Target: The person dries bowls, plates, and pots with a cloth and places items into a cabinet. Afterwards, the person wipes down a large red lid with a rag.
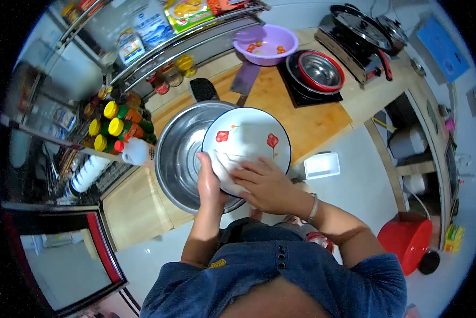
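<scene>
A white plate with a dark blue rim and red flowers is tilted above a large steel basin. My left hand grips the plate by its near left edge, thumb up along the rim and the other fingers hidden beneath. My right hand presses a bunched white cloth against the plate's face, its fingers bent over the cloth. The basin stands on the counter's near edge, its inside partly covered by the plate.
Behind are a wooden board, a cleaver, a black scrubbing pad, a purple bowl of small tomatoes and nested bowls. Bottles crowd the left. A gas stove stands right; a red bucket sits lower right.
</scene>
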Available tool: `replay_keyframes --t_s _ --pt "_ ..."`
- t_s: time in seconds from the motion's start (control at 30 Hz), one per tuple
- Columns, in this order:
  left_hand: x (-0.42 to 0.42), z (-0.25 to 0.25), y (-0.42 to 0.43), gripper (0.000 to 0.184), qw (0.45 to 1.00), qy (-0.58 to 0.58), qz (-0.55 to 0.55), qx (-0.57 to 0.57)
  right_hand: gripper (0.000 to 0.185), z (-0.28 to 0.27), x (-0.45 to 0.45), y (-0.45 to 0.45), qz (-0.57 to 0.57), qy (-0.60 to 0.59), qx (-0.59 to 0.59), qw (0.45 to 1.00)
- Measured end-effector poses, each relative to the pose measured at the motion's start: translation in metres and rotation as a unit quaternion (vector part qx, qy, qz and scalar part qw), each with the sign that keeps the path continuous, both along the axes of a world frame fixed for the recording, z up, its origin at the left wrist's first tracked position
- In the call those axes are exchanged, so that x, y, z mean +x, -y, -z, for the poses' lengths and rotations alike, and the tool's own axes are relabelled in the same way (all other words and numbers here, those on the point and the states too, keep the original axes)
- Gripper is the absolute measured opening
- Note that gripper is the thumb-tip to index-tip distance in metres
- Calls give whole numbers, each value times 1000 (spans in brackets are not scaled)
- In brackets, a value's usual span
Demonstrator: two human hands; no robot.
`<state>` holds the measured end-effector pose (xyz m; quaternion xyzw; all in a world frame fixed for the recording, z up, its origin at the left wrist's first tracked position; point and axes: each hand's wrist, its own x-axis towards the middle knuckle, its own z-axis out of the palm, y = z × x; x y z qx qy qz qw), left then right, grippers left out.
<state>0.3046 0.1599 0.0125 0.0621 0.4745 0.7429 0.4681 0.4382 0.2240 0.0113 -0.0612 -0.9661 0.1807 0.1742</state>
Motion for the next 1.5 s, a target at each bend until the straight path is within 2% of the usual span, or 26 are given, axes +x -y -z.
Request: replay_keyframes --t_s 0.13,0.2,0.37,0.43,0.5,0.57,0.6,0.67,0.7,0.77,0.8,0.87,0.93,0.97,1.0,1.03,1.07,1.1,1.17,1.2,1.23,1.3,1.33,1.43,1.47,1.5 --pt "24 2 -2 62 997 -37 71 -12 45 3 59 -8 189 103 -9 977" --pt "40 11 -3 61 988 -57 144 -29 46 5 84 -12 322 41 116 939" --pt "101 2 -11 44 925 -98 341 -132 44 7 144 -35 400 -88 99 907" --pt "124 14 -12 37 927 -65 347 -125 43 7 179 -29 429 6 -287 856" --pt "144 26 -15 36 919 -43 369 -130 42 40 213 -22 458 3 -331 825" --pt "170 49 -14 35 921 -34 362 -140 40 73 237 2 571 -60 -396 717" --pt "186 57 -14 35 937 -20 325 -125 40 92 246 14 577 -65 -398 711" --pt "216 81 -6 36 955 -8 277 -107 37 129 261 39 618 -194 -494 580" --pt "232 97 -1 36 952 -12 285 -111 37 138 264 50 622 -198 -497 572" --pt "265 129 10 39 972 -32 186 -141 41 157 262 68 576 -360 -646 348" --pt "280 143 13 40 974 -48 181 -131 42 186 267 78 614 -282 -656 336" --pt "293 189 22 40 963 -74 229 -125 43 231 272 101 603 -326 -661 306" --pt "303 190 16 40 925 -118 327 -156 44 254 288 105 592 -369 -662 276" --pt "294 198 7 40 921 -120 333 -162 38 268 302 104 651 -325 -608 317" --pt "279 206 -4 35 867 -120 450 -180 31 279 315 101 703 -276 -550 356" --pt "272 209 -16 32 798 -116 558 -195 31 282 328 96 704 -276 -553 349" --pt "271 213 -22 28 753 -153 589 -249 32 283 342 91 699 -266 -510 424" --pt "274 222 -27 28 749 -153 592 -255 32 284 351 85 688 -254 -464 497" --pt "277 244 -33 27 707 -249 609 -260 35 293 362 70 675 -202 -475 527" --pt "278 256 -33 28 746 -202 570 -280 38 301 364 65 657 -151 -480 561" --pt "281 264 -33 28 744 -202 571 -283 38 318 357 63 657 -151 -483 559" --pt "286 281 -35 28 820 -168 470 -281 36 357 328 53 754 -106 -392 516" --pt "284 291 -38 26 824 -157 449 -307 38 342 315 41 735 -157 -490 443" --pt "267 340 -47 26 877 -103 343 -320 36 431 260 44 668 -164 -442 575" --pt "244 389 -46 26 883 -208 340 -246 37 447 247 38 622 -161 -442 626" --pt "256 386 -69 22 918 -87 212 -323 37 448 238 29 621 -163 -440 628"
